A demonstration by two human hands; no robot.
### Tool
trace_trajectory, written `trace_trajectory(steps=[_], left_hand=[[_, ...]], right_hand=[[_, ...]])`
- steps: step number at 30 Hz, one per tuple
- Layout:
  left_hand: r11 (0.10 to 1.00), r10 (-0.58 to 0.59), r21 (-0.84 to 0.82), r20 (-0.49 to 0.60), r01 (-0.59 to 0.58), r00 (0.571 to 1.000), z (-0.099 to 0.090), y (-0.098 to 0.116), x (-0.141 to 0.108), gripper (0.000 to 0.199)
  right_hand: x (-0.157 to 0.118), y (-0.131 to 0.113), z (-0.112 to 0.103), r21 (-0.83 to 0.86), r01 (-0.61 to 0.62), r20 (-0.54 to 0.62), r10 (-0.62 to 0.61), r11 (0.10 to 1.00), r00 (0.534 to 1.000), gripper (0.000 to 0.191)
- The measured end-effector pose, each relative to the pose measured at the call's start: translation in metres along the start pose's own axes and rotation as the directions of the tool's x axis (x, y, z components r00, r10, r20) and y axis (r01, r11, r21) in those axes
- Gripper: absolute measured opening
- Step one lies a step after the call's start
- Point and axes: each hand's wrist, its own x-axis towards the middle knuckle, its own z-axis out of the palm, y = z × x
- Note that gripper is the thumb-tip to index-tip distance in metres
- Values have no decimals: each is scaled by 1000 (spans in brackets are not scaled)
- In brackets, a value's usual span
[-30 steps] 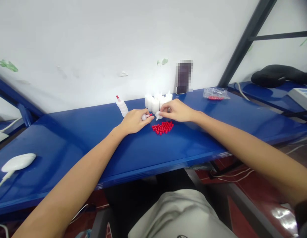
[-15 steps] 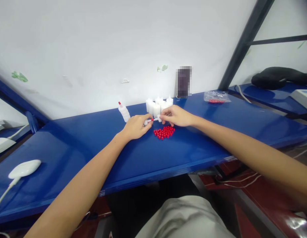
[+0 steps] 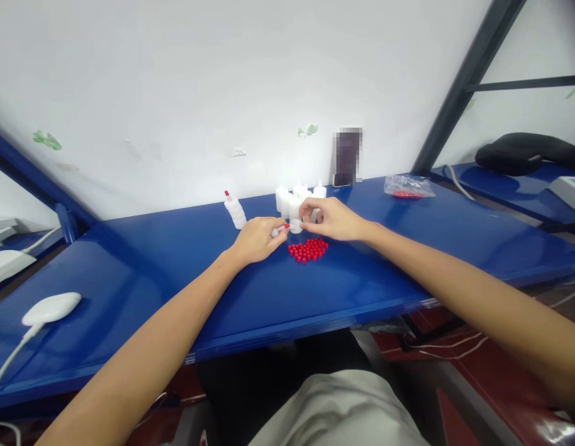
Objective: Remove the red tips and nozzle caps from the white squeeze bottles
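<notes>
My left hand [image 3: 260, 238] is closed, thumb and index finger pinching a slim white piece [image 3: 276, 231] with a small red tip cap [image 3: 287, 226]. Right of the red tip is a translucent white nozzle lid [image 3: 295, 227], in line with it. My right hand [image 3: 332, 218] curls its thumb and index finger at the lid's right edge; how firmly they grip cannot be made out. Just below the hands lies a pile of small red caps [image 3: 308, 250]. Several white bottles [image 3: 289, 204] stand behind, partly hidden by my right hand.
A white ribbed bottle with a red tip [image 3: 235, 212] leans left of my left hand. A phone [image 3: 347, 158] rests against the wall. Further right lies a clear bag with red pieces [image 3: 408, 187]. A white corded device [image 3: 52, 308] sits on the blue table [image 3: 143, 272] at left.
My right index finger has lifted and curved more, and the nozzle lid now shows its round shape. My left hand keeps nearly the same place. The view has shifted slightly.
</notes>
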Motion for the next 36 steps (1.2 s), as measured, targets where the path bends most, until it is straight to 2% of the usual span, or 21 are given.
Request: trace_trajectory(steps=[4, 10, 16, 21, 29, 36], left_hand=[[1000, 0, 19, 1, 0, 1000, 1, 0, 0, 29], [999, -10, 37, 42, 8, 999, 2, 1, 0, 29], [998, -59, 38, 78, 56, 995, 0, 0, 0, 34], [998, -61, 21, 98, 60, 993, -2, 2, 1, 35], [999, -19, 32, 91, 16, 996, -6, 7, -3, 30], [995, 8, -98, 48, -3, 999, -7, 2, -2, 27]], right_hand=[[1, 1, 0, -69, -7, 124, 15, 998, 992, 34], [2, -1, -3, -119, -37, 210, 62, 992, 976, 39], [2, 0, -5, -193, -36, 164, 69, 981, 984, 36], [1, 4, -3, -125, -22, 112, 36, 992, 993, 39], [3, 16, 1, -159, -36, 63, 46, 987, 997, 22], [4, 19, 4, -108, -81, 15, 83, 991, 996, 24]])
